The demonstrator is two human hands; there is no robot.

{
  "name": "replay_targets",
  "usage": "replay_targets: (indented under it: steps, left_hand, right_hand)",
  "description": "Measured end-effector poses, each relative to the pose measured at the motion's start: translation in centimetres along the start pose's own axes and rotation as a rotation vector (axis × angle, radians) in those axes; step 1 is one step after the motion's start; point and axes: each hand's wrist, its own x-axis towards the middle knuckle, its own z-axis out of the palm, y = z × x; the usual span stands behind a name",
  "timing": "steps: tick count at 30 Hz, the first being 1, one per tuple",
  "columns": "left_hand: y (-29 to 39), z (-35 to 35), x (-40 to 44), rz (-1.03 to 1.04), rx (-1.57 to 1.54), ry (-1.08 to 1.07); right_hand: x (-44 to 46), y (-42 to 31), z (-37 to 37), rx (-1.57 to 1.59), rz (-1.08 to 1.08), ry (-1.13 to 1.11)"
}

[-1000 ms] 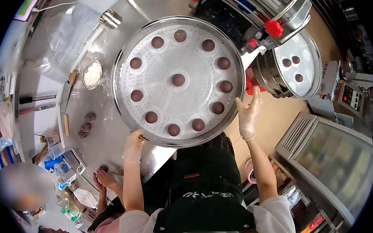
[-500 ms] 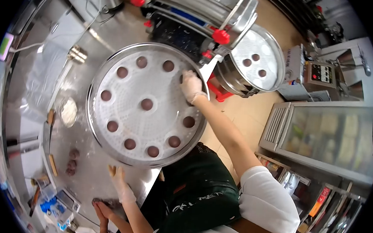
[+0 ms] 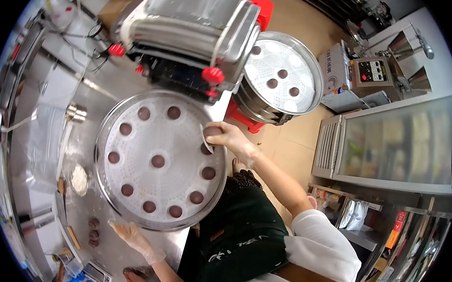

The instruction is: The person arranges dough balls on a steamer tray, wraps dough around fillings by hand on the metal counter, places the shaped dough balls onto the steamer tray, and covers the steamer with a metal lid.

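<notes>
A large round steamer tray (image 3: 150,224) lined with a perforated white mat lies on the steel counter. Several brown dough balls sit on it in a ring, with a single dough ball (image 3: 158,161) at the middle. At the tray's right edge, my gloved right hand (image 3: 233,140) grips a dough ball (image 3: 212,133) together with a thin white paper round at its side; another dough ball (image 3: 206,148) lies just below. My gloved left hand (image 3: 133,241) is open over the counter near the tray's lower edge, fingers stretched out, holding nothing.
A metal roller machine (image 3: 191,32) with red knobs stands behind the tray. Stacked steamer trays (image 3: 308,102) on a red stool hold several balls at right. A flour bowl (image 3: 79,180) and dough pieces (image 3: 94,231) lie left. Another person's hand (image 3: 136,280) shows at the bottom.
My right hand has lifted a dough ball with its paper round at the tray's right edge. The view has shifted, so the tray appears lower and further left. My left hand remains open.
</notes>
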Motion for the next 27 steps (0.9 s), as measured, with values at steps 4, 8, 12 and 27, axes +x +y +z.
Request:
replay_targets:
  steps: [4, 8, 12, 27]
  left_hand:
    - [2.3, 4.6, -1.9, 0.264, 0.22, 0.049]
    - [6.9, 11.1, -7.4, 0.477, 0.305, 0.044]
    - [6.1, 16.8, -12.9, 0.565, 0.437, -0.063]
    - [10.9, 29.5, -22.5, 0.417, 0.538, -0.211]
  right_hand:
    - [-1.7, 0.8, -10.2, 0.088, -0.067, 0.181]
    - [0.8, 4.3, -22.7, -0.073, -0.059, 0.571]
    - [5.3, 7.0, -34.2, -0.014, -0.075, 0.778]
    - [30.6, 0.6, -43.8, -0.815, -0.223, 0.674]
